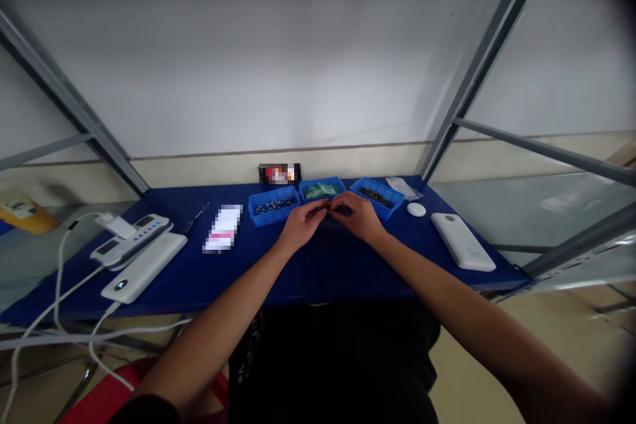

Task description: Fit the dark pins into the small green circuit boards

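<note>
My left hand (304,222) and my right hand (358,215) meet over the blue table, fingertips pinched together around something small and dark that I cannot make out. Just behind them stand three blue bins. The left bin (271,217) holds small silvery and dark metal pieces. Pale green pieces, perhaps small bags, lie in the middle bin (322,182), partly hidden by my fingers. In the right bin (395,212), close to my right hand, are small dark brass-coloured parts.
Left of the bins lie a lit phone (223,228), a thin pointed tool (196,217), a power strip (132,238) and a white power bank (144,268) with cables. To the right are a round white case (416,210), a clear bag (403,187) and another white power bank (462,242).
</note>
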The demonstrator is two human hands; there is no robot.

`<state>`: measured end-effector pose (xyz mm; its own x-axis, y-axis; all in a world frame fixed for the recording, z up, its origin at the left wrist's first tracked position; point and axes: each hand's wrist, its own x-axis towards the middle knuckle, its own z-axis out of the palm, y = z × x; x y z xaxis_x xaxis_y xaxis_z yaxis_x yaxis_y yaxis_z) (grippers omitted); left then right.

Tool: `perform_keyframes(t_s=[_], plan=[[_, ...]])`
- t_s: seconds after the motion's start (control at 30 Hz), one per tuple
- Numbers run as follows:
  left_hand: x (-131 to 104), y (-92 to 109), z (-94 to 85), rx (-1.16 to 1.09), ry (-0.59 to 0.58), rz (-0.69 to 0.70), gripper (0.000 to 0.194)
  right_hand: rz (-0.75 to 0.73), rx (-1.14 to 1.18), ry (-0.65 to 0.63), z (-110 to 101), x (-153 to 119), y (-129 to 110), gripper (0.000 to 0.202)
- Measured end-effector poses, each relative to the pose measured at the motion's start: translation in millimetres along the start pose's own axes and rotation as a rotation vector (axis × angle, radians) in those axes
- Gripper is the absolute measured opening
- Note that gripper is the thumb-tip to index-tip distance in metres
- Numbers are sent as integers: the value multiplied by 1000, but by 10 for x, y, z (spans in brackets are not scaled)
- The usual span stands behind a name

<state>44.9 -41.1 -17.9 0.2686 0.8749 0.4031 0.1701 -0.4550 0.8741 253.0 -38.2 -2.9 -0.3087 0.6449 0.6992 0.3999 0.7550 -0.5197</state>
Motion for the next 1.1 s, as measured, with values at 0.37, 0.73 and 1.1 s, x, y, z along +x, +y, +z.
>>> perform_keyframes(t_s=[0.37,0.73,1.1], plan=[[6,-82,-48,-39,84,-47,12,33,-60,25,-60,26,-83,9],[-35,90,-42,115,130,3,25,-18,-49,-57,-6,-4,-6,9],[-45,146,-31,69,43,-11,33,113,40,-90,44,-35,46,11]])
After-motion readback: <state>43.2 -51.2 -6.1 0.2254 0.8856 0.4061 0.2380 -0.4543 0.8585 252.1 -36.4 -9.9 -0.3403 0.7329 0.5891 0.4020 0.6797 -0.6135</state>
